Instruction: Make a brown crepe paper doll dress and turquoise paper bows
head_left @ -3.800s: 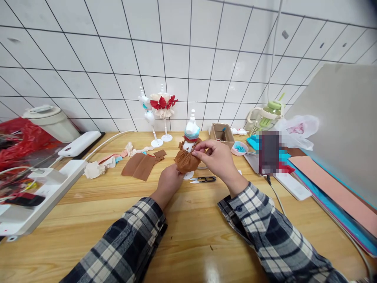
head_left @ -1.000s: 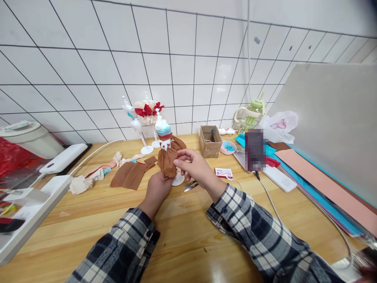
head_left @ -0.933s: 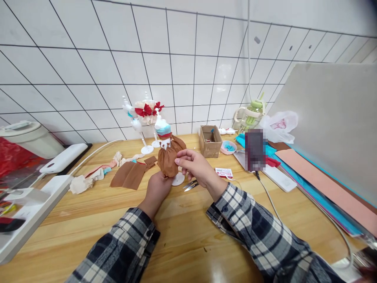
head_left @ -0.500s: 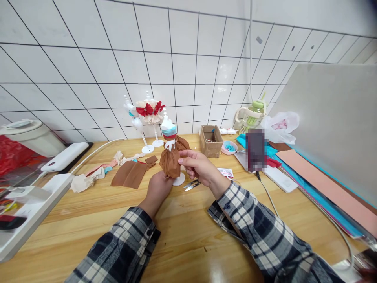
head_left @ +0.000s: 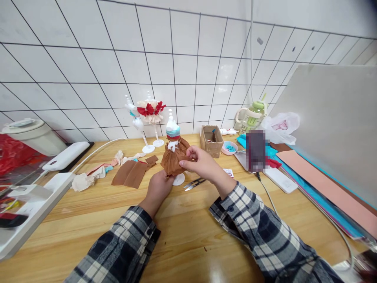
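A small white dress form [head_left: 172, 129] stands upright on a round white base [head_left: 178, 180]. Light blue and red bands wrap its upper part, and a gathered brown skirt [head_left: 173, 160], which looks like crepe paper, flares out below. My right hand [head_left: 203, 165] pinches the skirt's right edge between thumb and fingers. At the lower left hem, my left hand [head_left: 159, 190] is closed on the skirt; its fingertips are hidden beneath it. Thread snips [head_left: 194, 184] lie just right of the base. Left of the hands are flat brown pieces [head_left: 129, 173].
Behind stand other small dress forms, one with red bows [head_left: 151, 109]. A cardboard box [head_left: 212, 143] and a pink dish [head_left: 229, 147] sit right of centre. Paper scraps [head_left: 84, 181] and a power strip [head_left: 26, 220] lie left. Coloured sheets [head_left: 326, 188] and a cable are right.
My right hand has moved slightly right and up, drawing the skirt's edge outward. The skirt now spreads wider and its hem sits higher. My left hand stays nearly still.
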`<act>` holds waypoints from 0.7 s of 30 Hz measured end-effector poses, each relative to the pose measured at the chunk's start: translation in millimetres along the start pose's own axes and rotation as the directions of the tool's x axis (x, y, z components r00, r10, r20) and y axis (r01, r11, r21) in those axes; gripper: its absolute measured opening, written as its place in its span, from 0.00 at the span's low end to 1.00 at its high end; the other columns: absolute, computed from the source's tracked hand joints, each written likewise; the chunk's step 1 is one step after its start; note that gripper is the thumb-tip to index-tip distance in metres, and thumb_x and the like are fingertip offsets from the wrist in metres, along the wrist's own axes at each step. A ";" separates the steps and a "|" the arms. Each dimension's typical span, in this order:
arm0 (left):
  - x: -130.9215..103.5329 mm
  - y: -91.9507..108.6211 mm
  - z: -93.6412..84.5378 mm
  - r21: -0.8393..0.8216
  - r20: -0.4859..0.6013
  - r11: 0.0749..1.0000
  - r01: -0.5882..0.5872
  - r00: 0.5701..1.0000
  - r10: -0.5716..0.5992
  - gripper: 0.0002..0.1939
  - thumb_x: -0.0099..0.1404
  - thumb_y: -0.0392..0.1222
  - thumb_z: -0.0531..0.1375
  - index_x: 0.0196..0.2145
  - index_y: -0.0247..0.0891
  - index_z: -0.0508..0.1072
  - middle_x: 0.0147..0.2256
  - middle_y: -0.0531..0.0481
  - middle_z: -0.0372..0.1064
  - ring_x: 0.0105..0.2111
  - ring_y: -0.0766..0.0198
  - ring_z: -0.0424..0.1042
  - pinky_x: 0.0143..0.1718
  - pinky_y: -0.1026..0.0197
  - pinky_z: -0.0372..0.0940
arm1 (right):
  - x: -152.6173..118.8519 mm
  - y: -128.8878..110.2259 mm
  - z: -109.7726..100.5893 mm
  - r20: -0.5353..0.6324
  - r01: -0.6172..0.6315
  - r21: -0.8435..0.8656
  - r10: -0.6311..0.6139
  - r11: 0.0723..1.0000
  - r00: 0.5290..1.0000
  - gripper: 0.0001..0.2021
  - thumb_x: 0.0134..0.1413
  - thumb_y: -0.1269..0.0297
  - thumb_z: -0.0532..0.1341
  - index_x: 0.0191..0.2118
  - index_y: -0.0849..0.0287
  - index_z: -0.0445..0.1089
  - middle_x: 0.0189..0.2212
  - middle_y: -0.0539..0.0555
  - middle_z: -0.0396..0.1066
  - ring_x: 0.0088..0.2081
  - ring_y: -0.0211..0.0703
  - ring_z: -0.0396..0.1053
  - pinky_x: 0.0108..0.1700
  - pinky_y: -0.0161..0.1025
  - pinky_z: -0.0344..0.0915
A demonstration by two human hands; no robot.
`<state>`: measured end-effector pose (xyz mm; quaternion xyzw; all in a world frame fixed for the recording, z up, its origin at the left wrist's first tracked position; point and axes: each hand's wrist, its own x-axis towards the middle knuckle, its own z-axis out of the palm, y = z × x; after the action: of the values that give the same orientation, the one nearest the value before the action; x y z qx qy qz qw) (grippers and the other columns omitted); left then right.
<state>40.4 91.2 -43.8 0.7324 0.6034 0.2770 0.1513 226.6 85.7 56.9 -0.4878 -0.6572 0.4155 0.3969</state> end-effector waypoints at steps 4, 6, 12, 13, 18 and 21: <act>0.1 -0.2 0.7 -0.025 -0.002 1.000 -0.009 1.000 0.009 0.13 0.60 0.46 0.54 0.32 0.38 0.76 0.33 0.46 0.77 0.34 0.55 0.73 0.33 0.62 0.61 | 1.4 -2.2 -3.2 0.046 -0.115 0.092 0.111 0.989 0.993 0.14 0.49 0.53 0.60 0.37 0.54 0.58 0.20 0.41 0.57 0.20 0.33 0.54 0.24 0.30 0.51; -0.4 0.6 0.8 -0.040 -0.008 0.999 -0.001 1.000 0.001 0.14 0.60 0.47 0.55 0.32 0.38 0.76 0.32 0.46 0.77 0.33 0.55 0.73 0.33 0.62 0.62 | 2.7 1.1 -0.8 0.047 -0.120 0.068 0.117 0.990 0.992 0.13 0.52 0.53 0.57 0.38 0.54 0.58 0.21 0.41 0.56 0.20 0.32 0.54 0.24 0.31 0.51; -1.2 1.4 2.8 -0.102 -0.037 0.994 0.033 0.999 -0.037 0.16 0.60 0.50 0.56 0.34 0.37 0.77 0.32 0.46 0.78 0.32 0.56 0.74 0.31 0.62 0.63 | 4.4 17.0 2.8 -0.193 0.076 -0.407 -0.167 0.910 0.967 0.14 0.51 0.56 0.59 0.42 0.56 0.60 0.36 0.51 0.66 0.35 0.42 0.66 0.36 0.39 0.61; -1.1 0.9 3.6 -0.110 -0.043 0.993 0.039 0.998 -0.044 0.16 0.60 0.50 0.56 0.33 0.36 0.77 0.31 0.46 0.78 0.31 0.56 0.74 0.31 0.62 0.63 | 3.9 16.9 1.4 -0.220 0.089 -0.459 -0.210 0.884 0.953 0.13 0.52 0.60 0.58 0.42 0.56 0.61 0.38 0.53 0.67 0.37 0.43 0.66 0.37 0.40 0.61; -0.5 -0.9 5.8 -0.151 -0.060 0.988 0.038 0.997 -0.048 0.17 0.60 0.52 0.56 0.34 0.36 0.77 0.32 0.45 0.78 0.32 0.56 0.75 0.32 0.61 0.65 | -2.1 4.8 -4.3 -0.215 0.244 -0.527 -0.405 0.814 0.889 0.09 0.51 0.69 0.56 0.41 0.57 0.64 0.38 0.55 0.67 0.39 0.45 0.66 0.40 0.41 0.62; -2.0 2.2 4.6 -0.184 -0.045 0.983 0.011 0.999 -0.019 0.16 0.60 0.51 0.57 0.34 0.36 0.77 0.33 0.45 0.78 0.32 0.57 0.75 0.33 0.62 0.65 | -6.6 -1.7 -1.8 -0.111 0.375 -0.538 -0.504 0.755 0.857 0.04 0.55 0.65 0.57 0.37 0.57 0.66 0.34 0.53 0.69 0.38 0.43 0.67 0.39 0.39 0.62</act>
<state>44.5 89.3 -46.7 0.7040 0.5841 0.3475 0.2062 229.1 79.3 58.4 -0.4517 -0.7828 0.0614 0.4236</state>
